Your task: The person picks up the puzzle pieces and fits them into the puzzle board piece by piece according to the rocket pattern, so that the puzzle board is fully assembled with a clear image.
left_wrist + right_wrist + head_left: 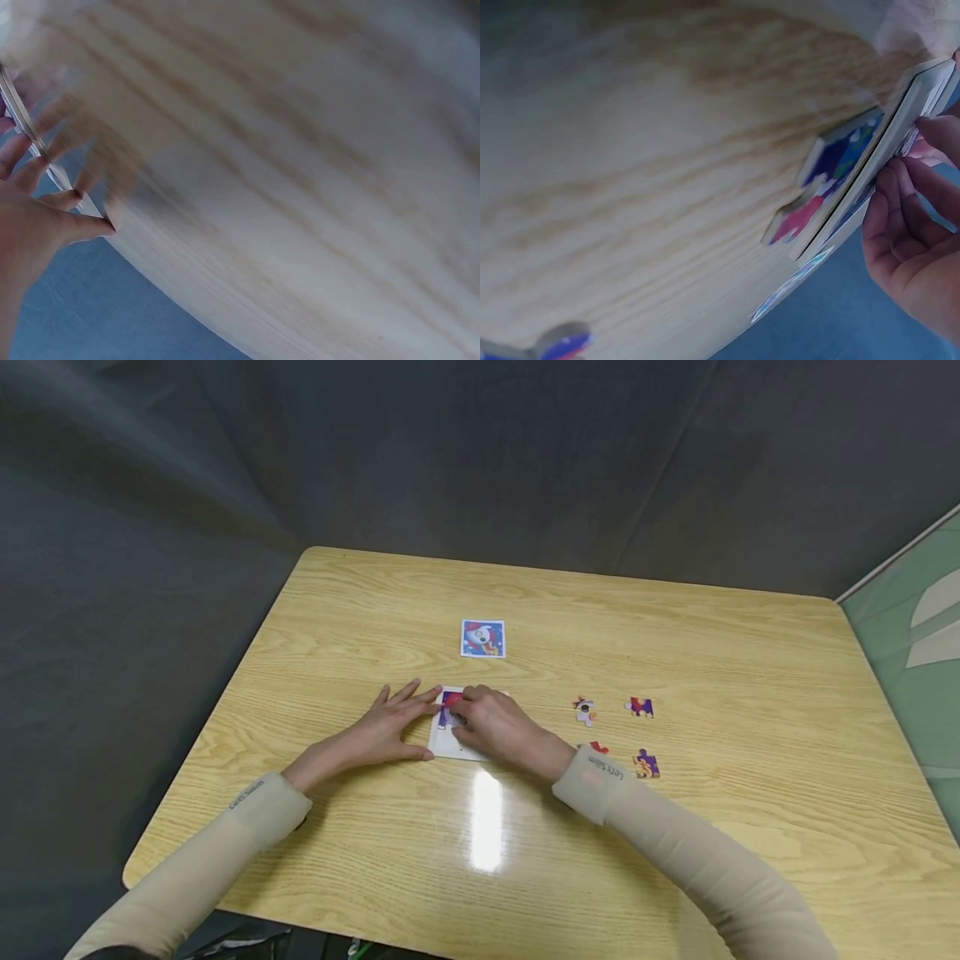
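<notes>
A white puzzle tray (450, 746) lies on the table, with purple and red puzzle pieces (447, 700) in its upper left part. My left hand (386, 727) has its fingers spread, the fingertips and thumb at the tray's left edge. Over the tray, my right hand (495, 722) has curled fingers and pinches a greyish puzzle piece (457, 719), mostly hidden under the fingertips. The right wrist view shows the thumb and fingers (896, 195) of that hand close together at the tray's surface (889, 150).
Right of the tray lie loose puzzle pieces: a white-and-grey one (585, 713), a red-and-purple one (640, 707), an orange-and-purple one (647, 764) and a red one (597, 747) partly behind the right sleeve. A picture card (483, 638) lies beyond the tray on the wooden table (360, 627).
</notes>
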A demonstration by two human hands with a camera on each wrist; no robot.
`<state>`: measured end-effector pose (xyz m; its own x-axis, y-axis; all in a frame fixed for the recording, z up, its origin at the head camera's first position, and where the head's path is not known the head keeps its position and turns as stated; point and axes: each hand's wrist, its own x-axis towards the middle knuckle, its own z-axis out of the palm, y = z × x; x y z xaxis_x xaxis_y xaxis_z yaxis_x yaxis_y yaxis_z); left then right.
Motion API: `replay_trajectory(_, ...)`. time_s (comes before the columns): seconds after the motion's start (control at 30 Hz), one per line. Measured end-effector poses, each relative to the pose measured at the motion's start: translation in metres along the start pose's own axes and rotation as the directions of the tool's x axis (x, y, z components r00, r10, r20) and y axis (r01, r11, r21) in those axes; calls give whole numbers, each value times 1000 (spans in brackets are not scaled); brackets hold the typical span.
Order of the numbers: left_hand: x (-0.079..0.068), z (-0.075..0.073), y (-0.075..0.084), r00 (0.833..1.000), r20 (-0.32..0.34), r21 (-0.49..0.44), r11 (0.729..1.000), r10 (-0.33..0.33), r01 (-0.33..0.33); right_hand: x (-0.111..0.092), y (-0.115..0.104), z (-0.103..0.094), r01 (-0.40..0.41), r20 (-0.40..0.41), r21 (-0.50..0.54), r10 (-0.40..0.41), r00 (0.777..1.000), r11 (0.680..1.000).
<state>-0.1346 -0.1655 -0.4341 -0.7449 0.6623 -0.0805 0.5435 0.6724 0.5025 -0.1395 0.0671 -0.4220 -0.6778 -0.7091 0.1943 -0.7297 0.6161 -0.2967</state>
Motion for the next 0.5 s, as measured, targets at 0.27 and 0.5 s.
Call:
replay_trajectory(0.27,1,0,-1,1000,6,13,1000,0,0,1,-2,-2,-4,13,-11,4,1000,1000)
replay_trajectory(0.5,1,0,-1,1000,11,8,1000,-8,8,-4,1,-7,-6,0,38,6,1000,999)
